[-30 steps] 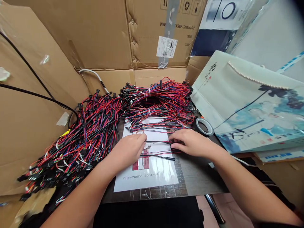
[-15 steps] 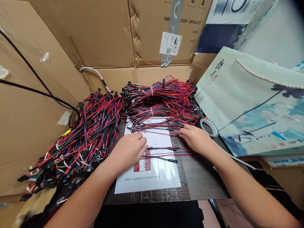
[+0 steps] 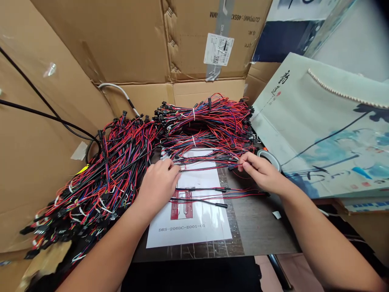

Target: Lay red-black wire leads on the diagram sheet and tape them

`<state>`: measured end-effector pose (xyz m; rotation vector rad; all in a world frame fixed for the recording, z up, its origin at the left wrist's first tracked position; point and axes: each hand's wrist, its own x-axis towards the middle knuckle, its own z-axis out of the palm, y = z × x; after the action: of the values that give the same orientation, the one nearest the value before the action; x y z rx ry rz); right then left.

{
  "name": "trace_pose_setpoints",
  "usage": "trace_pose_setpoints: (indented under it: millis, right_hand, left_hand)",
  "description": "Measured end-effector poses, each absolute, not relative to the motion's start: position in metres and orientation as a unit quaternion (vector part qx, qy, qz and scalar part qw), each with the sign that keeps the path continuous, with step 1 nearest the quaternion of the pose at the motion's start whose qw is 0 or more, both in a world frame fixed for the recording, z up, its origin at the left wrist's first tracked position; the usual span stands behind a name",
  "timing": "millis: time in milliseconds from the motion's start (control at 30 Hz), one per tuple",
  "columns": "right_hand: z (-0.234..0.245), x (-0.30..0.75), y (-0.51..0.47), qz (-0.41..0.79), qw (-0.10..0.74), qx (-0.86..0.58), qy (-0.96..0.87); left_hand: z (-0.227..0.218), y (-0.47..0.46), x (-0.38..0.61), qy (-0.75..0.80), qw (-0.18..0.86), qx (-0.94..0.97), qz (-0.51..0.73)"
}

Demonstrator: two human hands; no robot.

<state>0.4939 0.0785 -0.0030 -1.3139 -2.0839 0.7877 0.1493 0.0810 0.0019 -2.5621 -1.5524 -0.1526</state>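
Hands moved up | L hand [image 3: 158,183], R hand [image 3: 261,172]: fingers pinch wire [image 3: 206,167] ends | over sheet [image 3: 212,221]

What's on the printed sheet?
Two black-tipped leads lie on the sheet; a red wire held by left hand and right hand crosses its top. Left hand hides the part beneath.

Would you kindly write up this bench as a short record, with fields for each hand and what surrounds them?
Left hand: fingers pinch one end of a thin red-and-black wire lead
Right hand: pinches the lead's other end at its black connector
Beneath: white printed paper sheet bearing two more leads
Behind: tied bundle of red, blue and black wires
Left side: loose heap of similar wires
Right side: pale tape roll, painted paper bag
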Motion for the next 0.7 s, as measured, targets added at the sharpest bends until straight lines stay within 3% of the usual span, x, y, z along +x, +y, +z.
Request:
trace_pose_setpoints:
  millis: [133,433,700]
  right_hand:
    - [-0.006,0.495,0.079,0.289,0.321,-0.492,-0.756]
    - [-0.007,0.48,0.081,0.151,0.256,-0.508,-0.809]
    - [-0.012,0.476,0.08,0.107,0.241,-0.497,-0.827]
  left_hand:
    - [0.003,0.082,0.15,-0.513,0.064,-0.855,-0.043]
    - [0.004,0.081,0.15,-0.549,-0.007,-0.832,-0.079]
    - [0.005,0.084,0.148,-0.56,0.035,-0.824,-0.078]
